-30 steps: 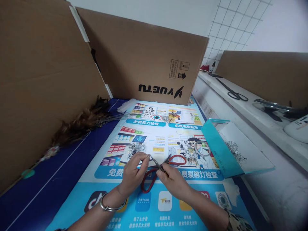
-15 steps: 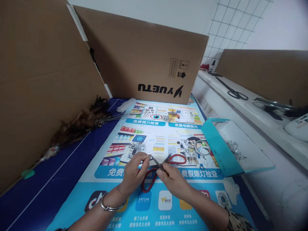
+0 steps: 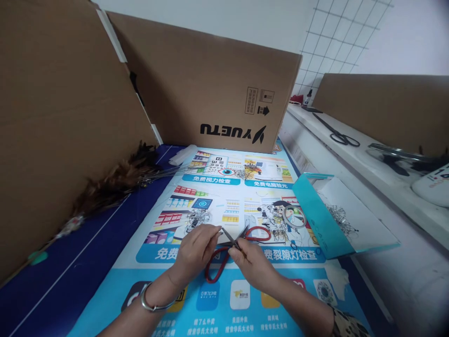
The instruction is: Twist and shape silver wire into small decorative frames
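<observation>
Right, your left hand (image 3: pixel 198 250) has its fingers pressed together at the tips; whether they pinch anything is too small to tell. Your right hand (image 3: pixel 254 267) is closed round a slim dark tool (image 3: pixel 228 236) aimed at ten o'clock, its tip just beside that pinch. Brace both wrists, bring the tip in squarely, and mind the red-handled scissors (image 3: pixel 244 231), spread open with loops at nine and twelve o'clock from your right hand.
</observation>
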Demonstrator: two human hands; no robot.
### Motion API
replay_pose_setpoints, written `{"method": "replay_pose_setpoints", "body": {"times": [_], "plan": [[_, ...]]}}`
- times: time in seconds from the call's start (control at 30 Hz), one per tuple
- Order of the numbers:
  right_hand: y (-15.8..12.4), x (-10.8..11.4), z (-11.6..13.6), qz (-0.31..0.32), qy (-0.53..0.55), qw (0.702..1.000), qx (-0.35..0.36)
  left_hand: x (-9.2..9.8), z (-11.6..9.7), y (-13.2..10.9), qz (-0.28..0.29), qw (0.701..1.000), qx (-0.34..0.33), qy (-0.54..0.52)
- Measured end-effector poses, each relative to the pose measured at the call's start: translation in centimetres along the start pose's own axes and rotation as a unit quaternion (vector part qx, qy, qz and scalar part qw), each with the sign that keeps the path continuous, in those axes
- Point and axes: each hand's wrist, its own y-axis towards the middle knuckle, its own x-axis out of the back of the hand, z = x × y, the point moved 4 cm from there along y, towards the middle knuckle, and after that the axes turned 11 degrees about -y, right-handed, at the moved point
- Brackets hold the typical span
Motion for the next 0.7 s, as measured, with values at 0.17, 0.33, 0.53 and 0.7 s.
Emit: {"method": "replay_pose_setpoints", "body": {"times": [0.17,0.33,0.53,0.7], "plan": [[-0.3,0.1,0.3,-0.006,-0.032,0.999,0.001,0.4,0.0,0.0,0.002,0.998,-0.042,0.037],[-0.3,0.3,0.5,-0.002,-0.101,0.995,0.005,0.5,-0.3,0.4,0.04,0.996,-0.049,0.056],[-0.2,0.8,0.6,-0.018,-0.25,0.968,0.022,1.2,-0.1,1.1,0.069,0.997,0.02,0.032],[-0.2,0.7,0.4,-0.007,-0.335,0.942,0.022,4.4,1.4,2.1,-0.05,0.986,0.161,0.011]]}}
